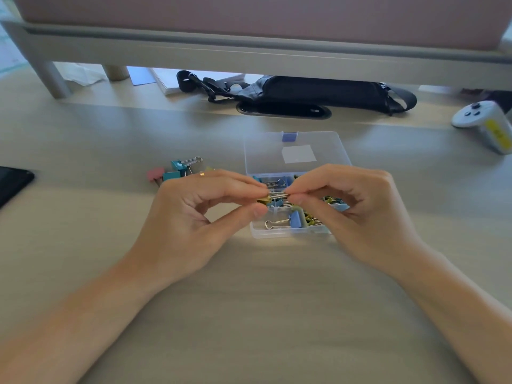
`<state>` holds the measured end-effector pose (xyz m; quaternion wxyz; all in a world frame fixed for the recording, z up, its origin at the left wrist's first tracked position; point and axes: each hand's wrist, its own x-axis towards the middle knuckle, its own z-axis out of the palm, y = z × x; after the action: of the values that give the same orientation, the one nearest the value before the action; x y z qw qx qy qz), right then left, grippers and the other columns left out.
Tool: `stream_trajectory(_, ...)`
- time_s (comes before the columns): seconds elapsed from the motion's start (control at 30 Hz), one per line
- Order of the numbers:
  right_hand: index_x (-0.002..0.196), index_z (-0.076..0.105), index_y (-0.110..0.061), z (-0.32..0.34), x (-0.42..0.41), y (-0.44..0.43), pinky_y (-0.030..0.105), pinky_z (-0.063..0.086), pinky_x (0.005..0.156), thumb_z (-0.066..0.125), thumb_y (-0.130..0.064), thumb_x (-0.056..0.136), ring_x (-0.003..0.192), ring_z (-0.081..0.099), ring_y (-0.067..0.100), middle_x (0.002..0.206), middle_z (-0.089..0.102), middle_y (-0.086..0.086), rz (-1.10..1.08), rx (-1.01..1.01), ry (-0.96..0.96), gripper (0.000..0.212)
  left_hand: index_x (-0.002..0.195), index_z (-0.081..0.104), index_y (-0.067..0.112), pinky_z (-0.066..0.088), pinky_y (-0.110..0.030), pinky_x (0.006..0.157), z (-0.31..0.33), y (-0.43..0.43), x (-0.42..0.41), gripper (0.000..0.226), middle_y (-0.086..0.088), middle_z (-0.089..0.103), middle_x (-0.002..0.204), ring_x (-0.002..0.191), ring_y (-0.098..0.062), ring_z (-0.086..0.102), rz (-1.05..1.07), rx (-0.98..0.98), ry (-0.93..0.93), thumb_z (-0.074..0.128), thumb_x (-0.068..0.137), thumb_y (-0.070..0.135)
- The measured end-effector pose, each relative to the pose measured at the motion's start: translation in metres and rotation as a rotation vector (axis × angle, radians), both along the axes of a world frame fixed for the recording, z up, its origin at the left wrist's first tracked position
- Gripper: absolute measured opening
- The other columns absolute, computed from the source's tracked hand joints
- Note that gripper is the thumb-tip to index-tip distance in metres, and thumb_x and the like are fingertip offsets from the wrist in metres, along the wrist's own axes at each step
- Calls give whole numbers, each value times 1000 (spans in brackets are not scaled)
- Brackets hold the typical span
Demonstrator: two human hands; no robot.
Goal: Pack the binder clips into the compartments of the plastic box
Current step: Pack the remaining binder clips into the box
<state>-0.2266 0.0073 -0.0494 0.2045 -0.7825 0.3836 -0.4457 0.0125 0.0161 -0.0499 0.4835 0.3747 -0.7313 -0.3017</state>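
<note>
A yellow binder clip (264,200) is held just above the open clear plastic box (279,234) at the centre of a pale desk (249,300). Its body is pinched by the left hand (199,206) and its wire handles by the right hand (360,206), seemingly so the handles can be folded flat before packing. The compartments are seen stocked with blue and yellow clips, a blue clip (296,219) lying in the nearest left cell; the lid (327,151) is laid back at twelve o'clock, and loose pink and teal clips (177,171) wait at ten o'clock from the box.
</note>
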Motion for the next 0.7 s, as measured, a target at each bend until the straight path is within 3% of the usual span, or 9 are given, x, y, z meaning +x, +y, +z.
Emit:
stream_trajectory(0.13, 97, 81, -10, -1, -5, -3, 28, 59, 80, 75, -15, 95, 87, 74, 8, 96, 77, -5, 33, -99, 174, 8, 92, 82, 18, 25, 5, 96, 8, 2, 3, 10, 9, 76, 99, 99, 1, 68, 80, -270, -372, 81, 82, 13)
stream_trajectory(0.23, 97, 81, -13, -6, -7, -4, 33, 55, 81, 76, -15, 95, 91, 72, 7, 99, 77, -6, 21, -178, 288, 6, 98, 82, 17, 43, -11, 94, 3, -2, 9, 10, 6, 75, 105, 97, -2, 69, 0, -316, -457, 77, 90, 15)
stream_trajectory(0.33, 95, 81, -11, -10, -7, -5, 26, 54, 82, 76, -12, 93, 90, 70, 11, 97, 77, -4, 49, -215, 315, 6, 104, 81, 14, 55, -29, 87, -3, -5, 12, 14, 2, 73, 109, 98, -9, 70, -36, -342, -497, 75, 92, 12)
stream_trajectory(0.5, 92, 81, -13, -8, -7, -4, 20, 50, 83, 72, -14, 96, 91, 65, 13, 97, 77, -6, 62, -229, 363, 10, 109, 79, 14, 55, -33, 88, -6, -4, 12, 17, 1, 71, 112, 101, -13, 68, -46, -358, -560, 70, 95, 13)
stream_trajectory(0.7, 89, 79, -16, -2, -7, -3, 26, 49, 83, 77, -9, 93, 91, 65, 15, 93, 75, -9, 60, -191, 431, 8, 106, 80, 16, 53, -31, 90, -7, -5, 12, 16, 4, 71, 112, 102, -11, 67, -38, -331, -567, 68, 96, 19)
